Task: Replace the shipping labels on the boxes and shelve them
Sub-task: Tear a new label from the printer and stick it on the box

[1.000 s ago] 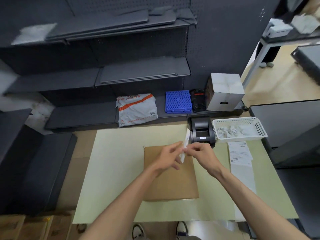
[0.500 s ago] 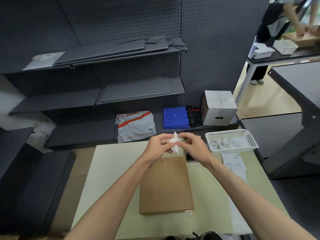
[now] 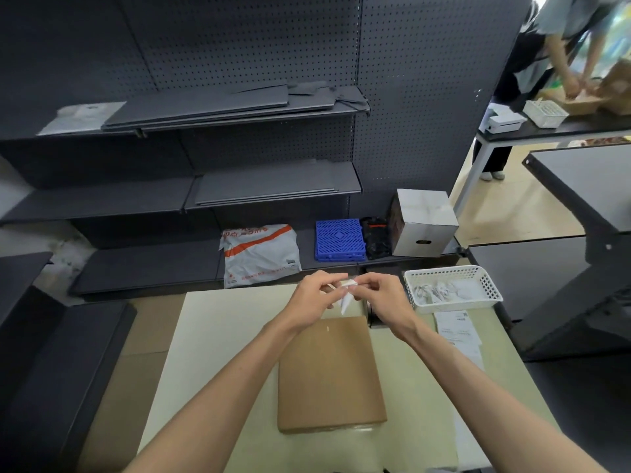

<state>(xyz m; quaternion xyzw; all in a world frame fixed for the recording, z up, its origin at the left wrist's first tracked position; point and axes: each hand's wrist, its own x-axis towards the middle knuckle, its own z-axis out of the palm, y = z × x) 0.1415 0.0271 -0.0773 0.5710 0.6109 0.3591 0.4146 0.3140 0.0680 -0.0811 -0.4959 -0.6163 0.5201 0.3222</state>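
left hand (image 3: 312,298) fingers pinch white label (image 3: 347,295) | right hand (image 3: 384,298) fingers pinch its other end — held above far edge of flat cardboard box (image 3: 329,373) | box lies on pale surface (image 3: 211,336) | white basket (image 3: 452,288) just right

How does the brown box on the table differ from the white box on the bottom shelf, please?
The brown box is flat and lies on the table; the white box is taller, cube-like, and stands on the bottom shelf. The brown box is plain; the white box has a handle slot in its side. Both are closed.
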